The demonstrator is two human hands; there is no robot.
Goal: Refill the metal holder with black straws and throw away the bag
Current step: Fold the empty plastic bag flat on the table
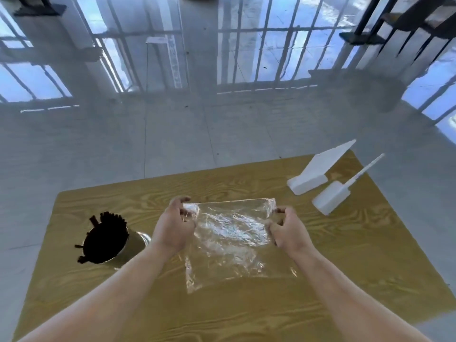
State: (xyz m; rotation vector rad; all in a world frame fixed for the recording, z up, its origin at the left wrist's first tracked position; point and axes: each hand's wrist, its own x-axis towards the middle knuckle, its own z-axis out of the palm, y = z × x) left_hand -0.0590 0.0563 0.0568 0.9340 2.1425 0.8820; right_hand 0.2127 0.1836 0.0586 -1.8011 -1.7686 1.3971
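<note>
A clear, crinkled plastic bag [232, 240] lies flat in the middle of the wooden table [345, 280], with nothing visible inside it. My left hand [174, 225] pinches its far left corner, and my right hand [288, 230] grips its far right edge. Between the two hands the far edge of the bag is folded over. To the left of my left hand stands the metal holder [130, 245], packed with black straws [104, 236] that stick out of its top.
Two white plastic objects rest at the table's far right corner: a wedge-shaped stand [318, 169] and a flat block with a long thin handle [335, 193]. Beyond the table is a glossy grey floor [172, 132] reflecting windows.
</note>
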